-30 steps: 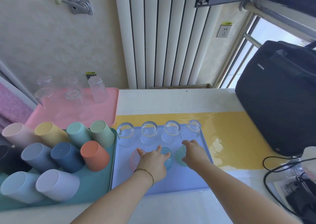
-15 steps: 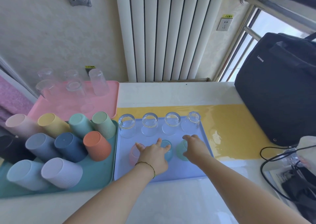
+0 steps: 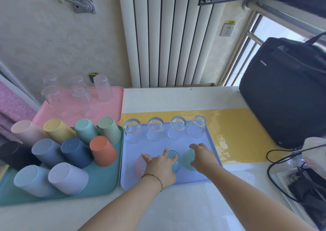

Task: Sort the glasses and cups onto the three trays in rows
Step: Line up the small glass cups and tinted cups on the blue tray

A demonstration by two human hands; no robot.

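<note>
Four clear glasses line the back of the blue tray. My left hand spans the pink glass and blue glass, my right hand grips the green glass. The front row is forming; the teal tray and pink tray look filled.

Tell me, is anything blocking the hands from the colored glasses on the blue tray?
Nothing visible is. The left hand already rests across the pink glass and blue glass, and the right hand touches the green glass on the blue tray.
</note>
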